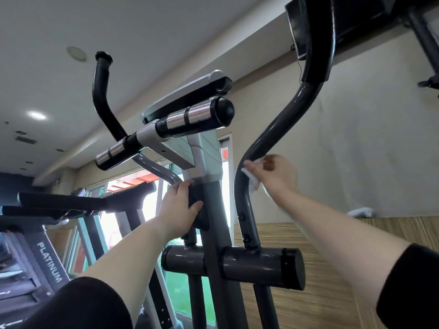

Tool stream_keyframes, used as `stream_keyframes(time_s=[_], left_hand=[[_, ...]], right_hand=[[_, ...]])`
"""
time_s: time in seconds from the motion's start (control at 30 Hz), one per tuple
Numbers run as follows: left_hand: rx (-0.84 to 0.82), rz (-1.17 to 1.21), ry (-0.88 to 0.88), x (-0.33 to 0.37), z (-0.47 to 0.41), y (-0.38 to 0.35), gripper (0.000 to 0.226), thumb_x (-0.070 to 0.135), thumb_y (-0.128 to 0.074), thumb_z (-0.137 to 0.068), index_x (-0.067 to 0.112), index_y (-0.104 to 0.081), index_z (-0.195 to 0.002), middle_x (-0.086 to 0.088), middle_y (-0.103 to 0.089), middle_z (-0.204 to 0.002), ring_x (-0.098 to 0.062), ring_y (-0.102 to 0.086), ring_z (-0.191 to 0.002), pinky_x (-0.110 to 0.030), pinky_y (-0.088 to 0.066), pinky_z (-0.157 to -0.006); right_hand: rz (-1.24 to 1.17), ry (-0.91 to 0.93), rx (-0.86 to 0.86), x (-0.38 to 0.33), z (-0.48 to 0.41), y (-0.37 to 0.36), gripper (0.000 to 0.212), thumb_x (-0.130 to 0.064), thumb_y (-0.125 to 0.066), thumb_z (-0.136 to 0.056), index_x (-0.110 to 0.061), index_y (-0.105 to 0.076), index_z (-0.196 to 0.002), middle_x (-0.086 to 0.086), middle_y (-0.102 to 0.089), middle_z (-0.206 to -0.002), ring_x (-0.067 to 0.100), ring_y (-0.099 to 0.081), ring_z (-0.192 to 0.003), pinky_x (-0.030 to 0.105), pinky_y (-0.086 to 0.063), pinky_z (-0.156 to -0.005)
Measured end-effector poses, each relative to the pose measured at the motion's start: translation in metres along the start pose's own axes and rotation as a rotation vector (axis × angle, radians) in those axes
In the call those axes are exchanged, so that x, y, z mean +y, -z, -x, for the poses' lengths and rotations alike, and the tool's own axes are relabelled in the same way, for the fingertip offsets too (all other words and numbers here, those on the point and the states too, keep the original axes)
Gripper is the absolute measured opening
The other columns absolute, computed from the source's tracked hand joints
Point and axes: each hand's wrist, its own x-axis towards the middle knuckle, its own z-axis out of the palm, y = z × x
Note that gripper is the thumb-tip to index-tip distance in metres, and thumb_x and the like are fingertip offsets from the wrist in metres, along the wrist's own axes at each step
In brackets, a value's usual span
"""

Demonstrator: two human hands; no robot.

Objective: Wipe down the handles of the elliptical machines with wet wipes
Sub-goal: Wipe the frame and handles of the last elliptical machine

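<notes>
Pinching a crumpled white wet wipe [252,184] between the thumb and curled fingers of the right hand [275,176], and pressing it against the inner bend of the grey right handle [273,129], below the stretch that sweeps up to a black grip. Showing some blur at that hand. Gripping the black bracket [202,219] on the central post [216,233] with the left hand [179,205], thumb laid across the bracket's front, fingers wrapped out of sight behind, just under the mount of the silver console [180,96]. Leaving untouched the other handle [101,91], black and curving up on the left past the chrome-banded fixed grips [190,118]. Reaching with bare forearms on either side of the dark pivot cylinder [261,264] that crosses the post lower down. Passing, beyond the left forearm, a treadmill [50,262] marked PLATINUM.
</notes>
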Motion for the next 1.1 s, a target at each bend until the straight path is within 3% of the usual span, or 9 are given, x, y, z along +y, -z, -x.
stream_keyframes(time_s=[0.1, 0.27, 0.37, 0.5, 0.67, 0.77, 0.83, 0.97, 1.1], left_hand=[[0.011, 0.008, -0.006, 0.000, -0.001, 0.000, 0.057, 0.027, -0.055, -0.096, 0.018, -0.032, -0.147, -0.008, -0.037, -0.144, -0.026, -0.038, -0.128, -0.031, -0.028, -0.108], [0.001, 0.006, 0.001, -0.001, -0.001, -0.001, 0.057, 0.027, -0.055, -0.097, 0.020, -0.030, -0.147, -0.008, -0.033, -0.148, -0.028, -0.035, -0.132, -0.035, -0.027, -0.110], [0.005, 0.000, -0.007, -0.002, -0.002, -0.002, 0.057, 0.028, -0.054, -0.097, 0.020, -0.029, -0.147, -0.008, -0.032, -0.149, -0.028, -0.034, -0.133, -0.036, -0.027, -0.111], [0.009, -0.003, -0.019, -0.003, -0.002, -0.001, 0.056, 0.027, -0.055, -0.096, 0.020, -0.031, -0.147, -0.008, -0.034, -0.148, -0.028, -0.034, -0.133, -0.036, -0.027, -0.112], [0.004, 0.018, -0.041, -0.005, -0.001, -0.001, 0.056, 0.027, -0.055, -0.097, 0.020, -0.030, -0.147, -0.007, -0.031, -0.150, -0.026, -0.032, -0.135, -0.036, -0.026, -0.112], [0.009, 0.030, -0.047, -0.006, -0.001, -0.001, 0.055, 0.026, -0.054, -0.097, 0.021, -0.031, -0.147, -0.007, -0.032, -0.149, -0.026, -0.033, -0.134, -0.034, -0.027, -0.111], [0.009, 0.024, -0.047, -0.006, -0.002, -0.001, 0.055, 0.026, -0.054, -0.097, 0.020, -0.032, -0.147, -0.007, -0.034, -0.148, -0.026, -0.034, -0.132, -0.034, -0.028, -0.110], [-0.010, 0.014, -0.027, -0.002, 0.001, 0.001, 0.055, 0.026, -0.054, -0.098, 0.019, -0.031, -0.147, -0.008, -0.031, -0.150, -0.028, -0.032, -0.135, -0.035, -0.026, -0.112], [-0.014, 0.018, -0.019, 0.000, 0.002, 0.002, 0.054, 0.026, -0.054, -0.098, 0.019, -0.031, -0.147, -0.008, -0.032, -0.149, -0.028, -0.032, -0.134, -0.036, -0.026, -0.112]], right_hand=[[-0.067, 0.026, 0.213, -0.024, -0.022, 0.012, 0.042, -0.055, -0.078, -0.072, -0.016, -0.066, -0.083, -0.007, -0.066, -0.073, 0.011, -0.064, -0.069, 0.024, -0.049, -0.064], [-0.349, -0.019, 0.528, -0.051, -0.043, 0.012, 0.047, -0.047, -0.080, -0.073, -0.014, -0.058, -0.097, -0.012, -0.058, -0.075, 0.005, -0.057, -0.067, 0.010, -0.045, -0.067], [-0.600, -0.113, 0.583, -0.061, -0.046, -0.010, 0.042, -0.044, -0.079, -0.077, -0.015, -0.052, -0.092, -0.010, -0.061, -0.077, 0.000, -0.060, -0.067, 0.003, -0.043, -0.062], [-0.486, -0.187, 0.440, -0.031, -0.022, -0.057, 0.038, -0.042, -0.075, -0.080, -0.013, -0.052, -0.086, -0.005, -0.059, -0.073, 0.006, -0.059, -0.064, 0.016, -0.045, -0.063], [0.074, -0.120, 0.038, 0.022, 0.012, -0.071, 0.039, -0.028, -0.066, -0.079, -0.020, -0.031, -0.062, -0.007, -0.037, -0.056, 0.013, -0.037, -0.050, 0.022, -0.034, -0.051], [0.116, -0.098, -0.221, 0.036, 0.026, -0.056, 0.049, -0.034, -0.061, -0.082, -0.022, -0.019, -0.061, -0.007, -0.024, -0.049, 0.011, -0.025, -0.044, 0.021, -0.028, -0.045], [0.053, -0.104, -0.391, 0.041, 0.037, -0.047, 0.055, -0.048, -0.058, -0.086, -0.020, -0.018, -0.061, 0.003, -0.026, -0.053, 0.013, -0.032, -0.048, 0.021, -0.032, -0.051], [-0.140, -0.203, -0.462, 0.045, 0.049, -0.037, 0.042, -0.045, -0.050, -0.098, -0.009, -0.042, -0.077, 0.016, -0.047, -0.069, 0.017, -0.054, -0.052, 0.017, -0.047, -0.048], [0.095, -0.147, -0.553, 0.042, 0.047, -0.027, 0.038, -0.045, -0.041, -0.101, -0.013, -0.040, -0.080, -0.004, -0.043, -0.044, 0.008, -0.047, -0.044, 0.023, -0.042, -0.055]])
